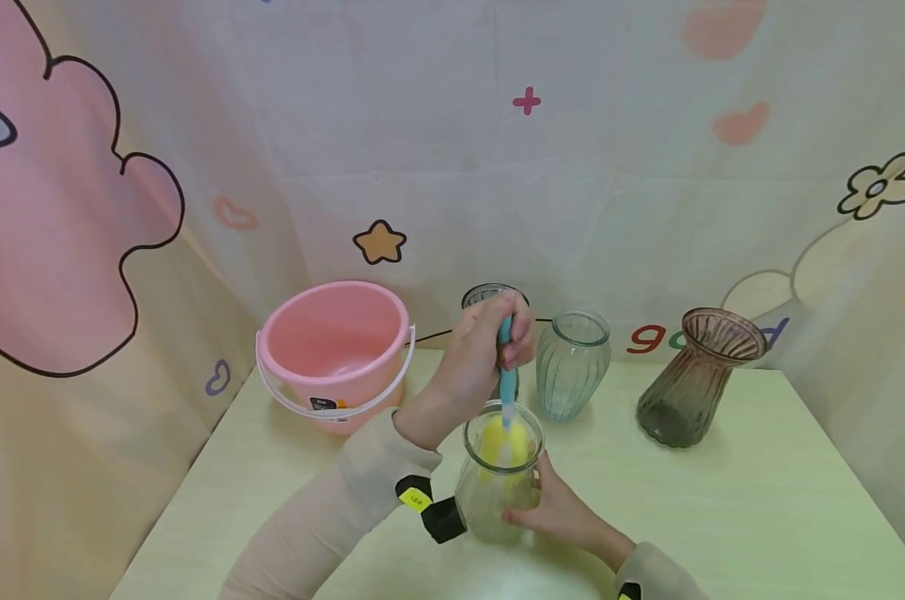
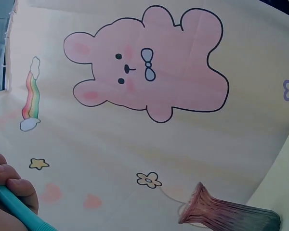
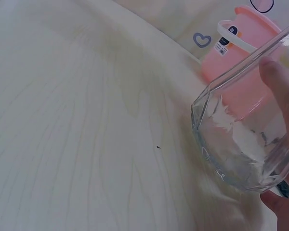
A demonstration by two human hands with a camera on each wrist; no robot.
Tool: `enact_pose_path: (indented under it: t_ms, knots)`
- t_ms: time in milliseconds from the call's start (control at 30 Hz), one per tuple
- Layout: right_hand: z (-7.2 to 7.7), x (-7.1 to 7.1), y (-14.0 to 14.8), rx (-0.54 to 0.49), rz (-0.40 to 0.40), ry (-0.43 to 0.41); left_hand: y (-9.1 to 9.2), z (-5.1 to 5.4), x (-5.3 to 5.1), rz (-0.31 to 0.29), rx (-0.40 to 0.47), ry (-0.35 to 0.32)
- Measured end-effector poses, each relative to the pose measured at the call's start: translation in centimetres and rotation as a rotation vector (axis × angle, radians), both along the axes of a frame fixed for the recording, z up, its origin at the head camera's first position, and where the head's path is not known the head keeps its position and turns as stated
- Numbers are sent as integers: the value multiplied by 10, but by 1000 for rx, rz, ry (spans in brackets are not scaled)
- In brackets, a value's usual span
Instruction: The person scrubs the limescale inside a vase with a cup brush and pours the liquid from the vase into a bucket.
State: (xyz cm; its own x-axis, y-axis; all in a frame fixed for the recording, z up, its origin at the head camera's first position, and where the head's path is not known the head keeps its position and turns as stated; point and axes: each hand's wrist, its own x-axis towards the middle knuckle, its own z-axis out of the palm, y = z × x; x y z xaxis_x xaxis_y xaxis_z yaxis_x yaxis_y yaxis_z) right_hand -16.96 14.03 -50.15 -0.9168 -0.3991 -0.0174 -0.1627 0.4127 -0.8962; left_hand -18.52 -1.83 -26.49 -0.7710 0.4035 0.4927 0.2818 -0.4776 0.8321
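Note:
My left hand (image 1: 471, 367) grips the blue handle (image 1: 507, 388) of a sponge bottle brush. The yellow sponge head (image 1: 514, 442) sits inside a clear glass vase (image 1: 486, 508), seen through its mouth. Lower down, my right hand (image 1: 565, 512) holds that vase by its side, thumb and fingers spread around the glass. In the right wrist view the vase's thick faceted base (image 3: 216, 159) shows. At the lower left of the left wrist view, curled fingers (image 2: 21, 187) wrap the blue handle. The brush head is outside that view.
A pink bucket (image 1: 332, 379) with a white handle stands at the back left. Behind the left hand is a dark glass vase (image 1: 490, 292), partly hidden. A greenish ribbed vase (image 1: 572, 375) and a brownish flared vase (image 1: 688, 387) stand to the right. A printed curtain (image 1: 452, 208) hangs behind the table.

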Motion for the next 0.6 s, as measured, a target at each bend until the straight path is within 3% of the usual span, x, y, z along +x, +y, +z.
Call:
enact_pose_path:
  t_ms: [100, 233, 367, 600]
  knots:
    - [-1, 2, -2, -3, -12, 16, -1, 6, 1, -9, 23, -1]
    - [-2, 1, -3, -34, 2, 43, 1, -1, 1, -10, 2, -22]
    - [-3, 0, -4, -61, 38, 88, 4, -20, -2, 16, -9, -62]
    - [-5, 0, -3, -47, 52, 123, 9, -62, -4, 54, -32, -204]
